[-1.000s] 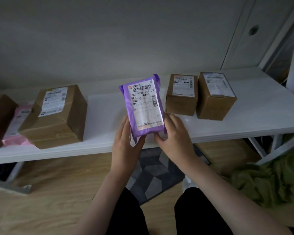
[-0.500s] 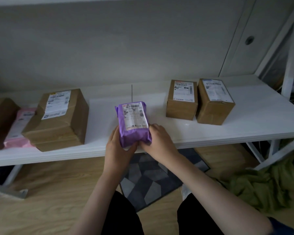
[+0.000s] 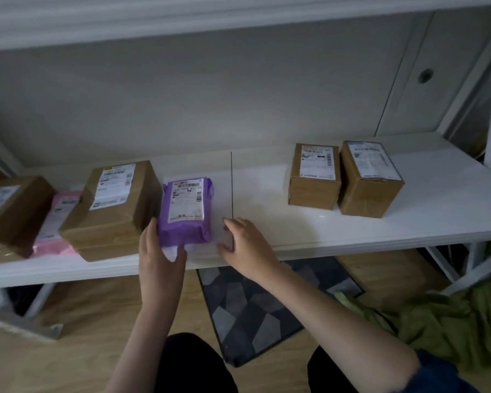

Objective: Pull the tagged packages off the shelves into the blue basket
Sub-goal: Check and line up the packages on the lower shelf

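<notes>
L hand: left hand (image 3: pixel 160 255) at near-left corner of the purple mailer, fingers straight along its left side, thumb at the near edge; touching it, not wrapped round, so no real grip.
R hand: right hand (image 3: pixel 245 246) flat-ish on the shelf just right of the mailer, fingers relaxed, holding nothing, apart from the pkg.
Purple mailer: purple poly mailer (image 3: pixel 185 212) lies flat on the shelf, label up w/ barcode, just beside the big box on its left.
Shelf: white shelf board (image 3: pixel 352 234), front edge under both hands.
Big box: large brown carton (image 3: pixel 112 211) w/ white label on top, left of mailer, touching or nearly.
Pink pkg: pink poly mailer (image 3: pixel 58 222) wedged between big box and far-left brown box (image 3: pixel 14 208).
R-side boxes: two small brown cartons side by side, left small carton (image 3: pixel 313 177) and right small carton (image 3: pixel 369 180), both labelled, well apart from hands.
Floor: grey patterned mat (image 3: pixel 255 307) under shelf, green cloth (image 3: pixel 451 327) at right.
Basket: blue basket not in view.
Which pkgs tagged: can't tell, all visible ones carry shipping labels.
Progress: six pkgs on this shelf, none seen in a basket; nothing in hand. Judged early or mid, count of done pulls unknown.
Left to do: judged: pick out tagged pkgs, lift them off, drop into basket.
</notes>
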A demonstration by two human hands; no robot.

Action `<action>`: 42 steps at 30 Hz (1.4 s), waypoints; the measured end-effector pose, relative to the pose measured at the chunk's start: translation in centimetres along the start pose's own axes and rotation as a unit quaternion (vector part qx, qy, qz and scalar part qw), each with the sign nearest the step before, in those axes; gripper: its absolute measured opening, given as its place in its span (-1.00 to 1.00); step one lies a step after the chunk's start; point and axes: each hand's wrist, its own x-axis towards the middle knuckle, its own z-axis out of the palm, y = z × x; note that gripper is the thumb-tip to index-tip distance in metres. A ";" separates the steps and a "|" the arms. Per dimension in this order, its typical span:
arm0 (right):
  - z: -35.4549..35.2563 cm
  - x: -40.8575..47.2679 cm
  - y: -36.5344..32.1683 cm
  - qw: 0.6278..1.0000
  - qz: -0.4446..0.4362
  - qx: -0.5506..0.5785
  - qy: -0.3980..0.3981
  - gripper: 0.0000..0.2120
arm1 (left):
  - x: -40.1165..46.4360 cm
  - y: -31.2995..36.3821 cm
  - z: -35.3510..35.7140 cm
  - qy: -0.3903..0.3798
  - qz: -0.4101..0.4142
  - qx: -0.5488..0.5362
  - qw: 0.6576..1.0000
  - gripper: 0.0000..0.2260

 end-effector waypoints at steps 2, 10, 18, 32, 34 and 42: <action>-1.9 -1.6 1.9 1.000 0.009 0.024 0.008 -0.45 | -1.5 0.5 0.3 0.041 0.071 0.009 0.997 -0.34; -10.4 -6.3 10.0 0.976 0.119 -0.008 0.184 -0.53 | -2.7 5.8 5.9 -0.126 0.181 -0.046 0.974 -0.55; -13.6 -6.9 12.7 0.978 0.150 -0.060 0.130 -0.45 | 1.2 11.2 11.3 -0.256 0.093 -0.041 0.961 -0.50; -14.9 -5.7 10.7 0.957 0.255 -0.092 0.098 -0.68 | 4.5 12.5 13.3 -0.338 0.039 -0.028 0.940 -0.40; -14.6 -5.3 11.1 0.961 0.245 -0.090 0.089 -0.65 | 4.6 13.2 14.2 -0.332 0.034 -0.037 0.942 -0.34; -15.7 -3.2 13.5 0.974 0.204 -0.053 0.085 -0.44 | 4.2 14.5 17.8 -0.287 -0.041 -0.104 0.951 -0.21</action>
